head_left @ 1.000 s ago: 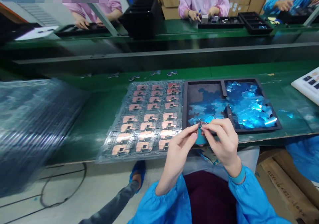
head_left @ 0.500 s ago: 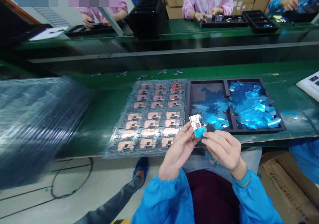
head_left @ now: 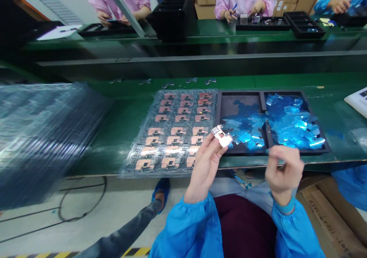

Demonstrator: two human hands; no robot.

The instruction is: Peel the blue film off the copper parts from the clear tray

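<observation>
My left hand (head_left: 205, 166) pinches a small circuit board (head_left: 222, 136) at its lower edge, above the near right corner of a clear plastic tray (head_left: 134, 151). The board's upper face is bare and pale, with a notch in the middle. Off to the right, my right hand (head_left: 285, 172) is closed and blurred by motion, in front of the black divided box (head_left: 268, 135). A bit of blue film (head_left: 267, 151) shows at its fingertips, mostly hidden. Loose blue film pieces (head_left: 298, 124) fill much of the box's two compartments. Rows of copper-coloured boards (head_left: 174, 140) lie in the tray.
Clear trays (head_left: 37, 135) are stacked at the left. Several small parts (head_left: 168, 85) lie along the back of the green bench (head_left: 100, 147). Co-workers' hands (head_left: 229, 15) work at the far bench. A cardboard box (head_left: 327, 216) stands below at the right.
The blue film that covered part of the board is off it. My right hand has moved right, away from the board. My left hand has shifted slightly left and tilted the board.
</observation>
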